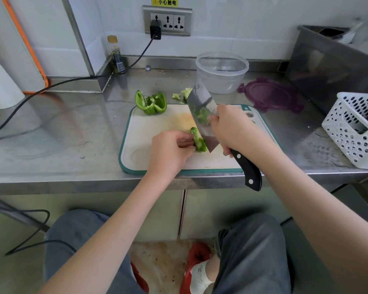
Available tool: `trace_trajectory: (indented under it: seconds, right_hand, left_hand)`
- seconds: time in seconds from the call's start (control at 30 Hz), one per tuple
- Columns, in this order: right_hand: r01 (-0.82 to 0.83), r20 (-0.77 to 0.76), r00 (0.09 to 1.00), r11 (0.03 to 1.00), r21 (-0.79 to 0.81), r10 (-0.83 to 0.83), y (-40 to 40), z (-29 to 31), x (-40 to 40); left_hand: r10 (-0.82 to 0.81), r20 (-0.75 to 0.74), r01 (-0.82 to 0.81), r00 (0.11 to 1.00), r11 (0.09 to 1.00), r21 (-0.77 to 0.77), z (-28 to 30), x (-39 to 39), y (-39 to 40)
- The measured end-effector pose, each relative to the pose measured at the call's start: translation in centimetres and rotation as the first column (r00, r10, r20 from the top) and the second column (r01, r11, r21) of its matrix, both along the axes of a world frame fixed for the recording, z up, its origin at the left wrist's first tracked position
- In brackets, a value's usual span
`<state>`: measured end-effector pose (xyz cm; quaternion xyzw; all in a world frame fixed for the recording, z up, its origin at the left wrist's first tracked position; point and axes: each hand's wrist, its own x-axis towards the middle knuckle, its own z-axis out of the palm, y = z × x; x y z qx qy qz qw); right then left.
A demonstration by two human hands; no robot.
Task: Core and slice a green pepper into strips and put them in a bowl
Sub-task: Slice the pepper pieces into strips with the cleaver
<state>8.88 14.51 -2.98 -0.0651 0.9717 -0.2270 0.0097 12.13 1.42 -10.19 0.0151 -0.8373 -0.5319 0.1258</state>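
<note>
On the cutting board (pixel 157 132), the left hand (pixel 170 151) pinches a pepper piece (pixel 198 140); the right hand (pixel 236 128) grips the cleaver (pixel 202 109). Behind the board: bowl (pixel 221 71), purple lid (pixel 270 95), pepper scraps (pixel 183 94).

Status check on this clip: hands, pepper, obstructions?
Left hand pinches pepper piece on cutting board. Right hand grips cleaver at it. Bowl empty. Nothing blocking.

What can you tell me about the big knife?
The knife is a cleaver with a wide, shiny metal blade, a small hole near its far corner, and a black handle with pale rivets. The right hand grips it where blade meets handle. The blade tilts, its edge down by the green pepper piece that the left hand holds on the white cutting board. The handle end pokes past the counter edge.
</note>
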Motion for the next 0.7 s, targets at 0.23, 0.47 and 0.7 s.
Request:
trace_trajectory:
  seconds: [0.23,0.47,0.7]
  right_hand:
    - [0.029,0.161,0.986,0.997,0.076,-0.041,-0.8,0.5,-0.2]
    - [0.018,0.120,0.993,0.999,0.032,-0.021,-0.9,0.4,0.0]
    - [-0.004,0.153,0.988,1.000,0.014,0.001,-0.3,-0.5,0.0]
  left_hand:
    - [-0.003,0.001,0.003,1.000,1.000,-0.027,0.0,0.0,0.0]
    - [-0.005,0.009,0.006,1.000,0.999,-0.041,0.0,-0.1,0.0]
    - [-0.004,0.033,0.005,0.999,0.999,-0.036,0.0,-0.2,-0.1]
